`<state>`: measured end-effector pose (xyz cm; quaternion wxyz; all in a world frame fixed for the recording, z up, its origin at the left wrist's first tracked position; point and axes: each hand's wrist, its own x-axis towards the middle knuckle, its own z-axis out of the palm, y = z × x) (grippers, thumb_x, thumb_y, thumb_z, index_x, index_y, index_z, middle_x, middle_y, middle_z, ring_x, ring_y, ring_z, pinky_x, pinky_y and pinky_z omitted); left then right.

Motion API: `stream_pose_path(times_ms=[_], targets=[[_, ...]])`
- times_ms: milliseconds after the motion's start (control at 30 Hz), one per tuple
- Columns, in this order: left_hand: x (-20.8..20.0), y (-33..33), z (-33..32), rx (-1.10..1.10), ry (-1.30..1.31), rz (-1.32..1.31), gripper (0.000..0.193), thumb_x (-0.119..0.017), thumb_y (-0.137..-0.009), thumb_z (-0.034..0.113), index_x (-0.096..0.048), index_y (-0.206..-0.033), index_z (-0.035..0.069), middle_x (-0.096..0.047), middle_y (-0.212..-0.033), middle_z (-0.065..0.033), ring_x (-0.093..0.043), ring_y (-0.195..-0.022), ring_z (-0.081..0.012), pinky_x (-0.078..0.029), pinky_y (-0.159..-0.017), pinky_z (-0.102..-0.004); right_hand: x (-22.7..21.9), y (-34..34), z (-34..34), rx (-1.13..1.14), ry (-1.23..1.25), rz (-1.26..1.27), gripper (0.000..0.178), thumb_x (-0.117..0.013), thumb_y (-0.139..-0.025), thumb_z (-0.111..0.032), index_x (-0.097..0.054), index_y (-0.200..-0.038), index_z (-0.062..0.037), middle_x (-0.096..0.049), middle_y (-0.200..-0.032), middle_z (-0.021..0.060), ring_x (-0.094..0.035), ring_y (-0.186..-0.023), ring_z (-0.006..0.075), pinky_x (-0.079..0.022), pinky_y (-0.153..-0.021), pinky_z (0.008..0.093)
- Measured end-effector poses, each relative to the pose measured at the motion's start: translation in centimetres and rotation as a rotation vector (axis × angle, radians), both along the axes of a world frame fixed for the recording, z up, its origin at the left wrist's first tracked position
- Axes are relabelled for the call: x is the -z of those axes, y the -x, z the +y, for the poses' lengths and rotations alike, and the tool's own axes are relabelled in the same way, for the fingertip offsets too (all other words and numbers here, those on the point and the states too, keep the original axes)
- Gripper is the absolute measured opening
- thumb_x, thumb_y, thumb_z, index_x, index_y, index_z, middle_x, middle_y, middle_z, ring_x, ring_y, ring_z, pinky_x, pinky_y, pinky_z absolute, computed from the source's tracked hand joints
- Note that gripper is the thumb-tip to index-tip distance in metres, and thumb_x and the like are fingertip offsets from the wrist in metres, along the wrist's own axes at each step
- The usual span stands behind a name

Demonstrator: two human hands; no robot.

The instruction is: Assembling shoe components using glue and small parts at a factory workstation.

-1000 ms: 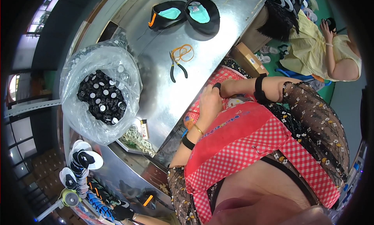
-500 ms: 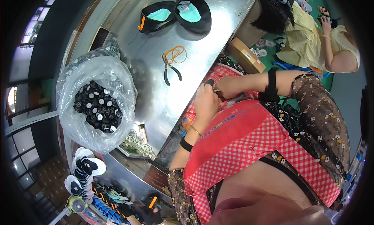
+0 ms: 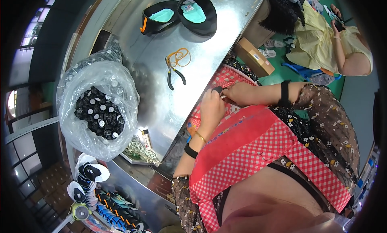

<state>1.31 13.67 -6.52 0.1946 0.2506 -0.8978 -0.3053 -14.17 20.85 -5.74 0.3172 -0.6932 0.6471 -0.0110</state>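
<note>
Read as a clock face centred in the head view, the broad shiny metal surface runs from the middle toward 12 o'clock. The red apron with red-and-white checked edging covers the person's front toward 4 o'clock. At 9 o'clock sits a large clear plastic bag, its mouth open. Just before 12, two black rounded pieces lined in turquoise stand touching on the surface. The brown cardboard box lies between 1 and 2, beyond the surface's edge.

Just past centre, between 1 and 3, the left hand and right hand meet above the apron. Both have narrow, bent fingers; I cannot tell how firm either grip is. At 8 o'clock lies a tangle of pale string. Black-handled pliers rest at 11, touching looped orange bands. Black bits with round white tops fill the bag. Smallest, a dark piece shows at the left hand's fingertips, its kind unclear.
</note>
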Motion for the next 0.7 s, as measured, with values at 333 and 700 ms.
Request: stream_pose_path(times_ms=[333, 700], targets=[[-4.3, -0.6, -1.5, -0.167, -0.693, 0.156, 0.017, -0.051, -0.091, 0.01, -0.06, -0.101, -0.001, -0.065, -0.095, -0.0114, -0.061, -0.075, -0.0165, -0.048, -0.07, -0.0266, -10.9, 6.1, -6.9, 0.42, 0.075, -0.97, 0.028, -0.056, -0.091, -0.031, -0.055, -0.078, -0.0062, -0.053, -0.061, -0.002, -0.045, -0.052, 0.0028, -0.035, -0.045, 0.0213], [-10.3, -0.4, -6.1, -0.274, -0.701, 0.648, 0.025, -0.05, -0.093, 0.009, -0.051, -0.116, 0.0, -0.057, -0.088, -0.0063, -0.052, -0.071, -0.009, -0.044, -0.065, -0.022, -11.0, 2.8, -8.0, 0.364, -0.042, -1.157, 0.022, -0.053, -0.091, -0.028, -0.057, -0.091, -0.0055, -0.049, -0.062, -0.0048, -0.04, -0.053, 0.0034, -0.032, -0.046, 0.0212]])
